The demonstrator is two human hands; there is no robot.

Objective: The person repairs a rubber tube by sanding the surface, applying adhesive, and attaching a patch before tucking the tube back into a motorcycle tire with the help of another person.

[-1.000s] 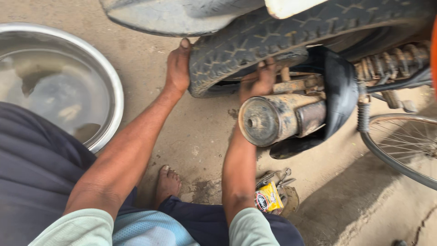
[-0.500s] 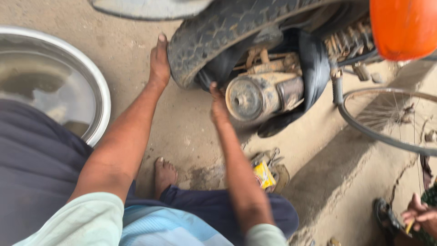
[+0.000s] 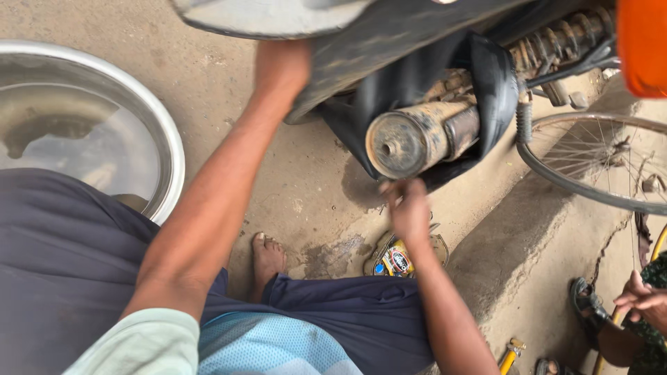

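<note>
A motorcycle's rear tyre (image 3: 403, 31) fills the top of the view, dark and blurred. My left hand (image 3: 281, 69) rests against its tread at the left side, fingers wrapped over it. My right hand (image 3: 406, 208) hangs lower, just under the rusty round exhaust muffler (image 3: 410, 139), off the wheel. It is blurred, with fingers loose and nothing seen in it. A black mudguard flap (image 3: 495, 83) curves behind the muffler. A small printed tin (image 3: 396, 260) lies on the ground right below my right hand.
A wide steel basin (image 3: 170, 149) of water sits at the left. My bare foot (image 3: 267, 257) stands on the concrete. A bicycle wheel (image 3: 590, 191) is at the right, an orange part (image 3: 643, 42) top right, another person's hand (image 3: 639, 298) bottom right, and a yellow tool (image 3: 511, 351) below.
My right hand has come off the tyre and dropped below the muffler, toward the tin. My left hand stays on the tread. The view has shifted closer.
</note>
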